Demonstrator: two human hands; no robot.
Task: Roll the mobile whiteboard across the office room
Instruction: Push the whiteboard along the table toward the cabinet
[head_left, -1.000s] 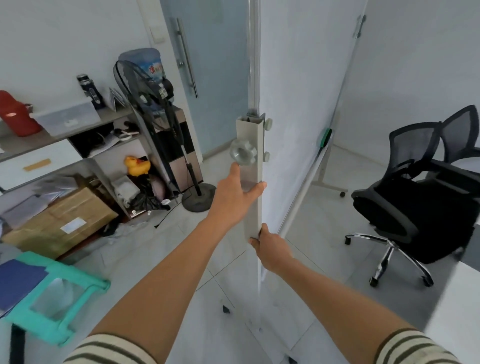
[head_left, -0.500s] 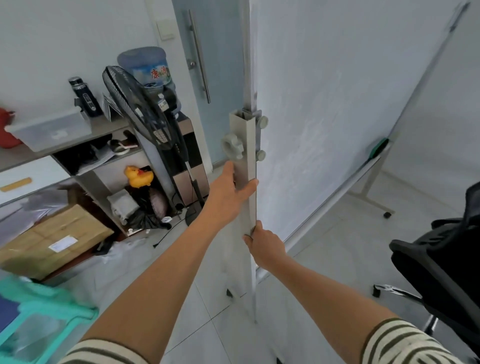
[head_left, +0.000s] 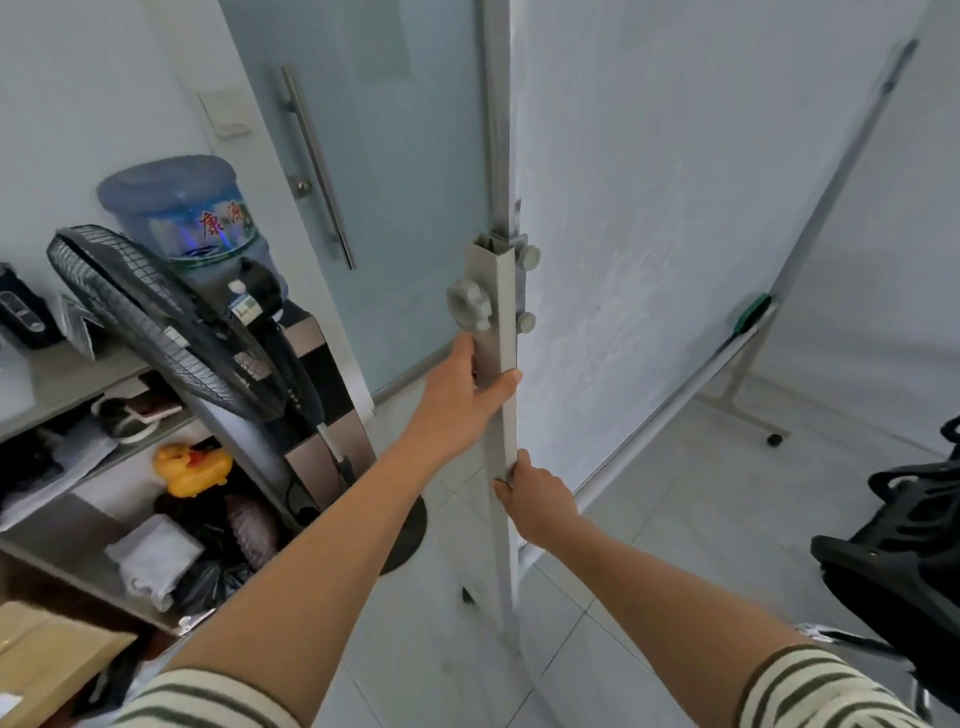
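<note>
Both hands clenched on whiteboard (head_left: 675, 218) post (head_left: 497, 395), upright axis: left hand (head_left: 470, 387) above, right hand (head_left: 535, 496) below; board runs fwd-right.

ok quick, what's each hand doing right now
Left hand: closed on the whiteboard's side post, just below the knob.
Right hand: closed on the same post, lower down.

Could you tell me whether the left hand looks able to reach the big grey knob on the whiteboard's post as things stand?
Probably yes. The left hand grips the post just below the knob, with nothing between them, so sliding up should reach it. The right hand holds the post lower down.
</note>
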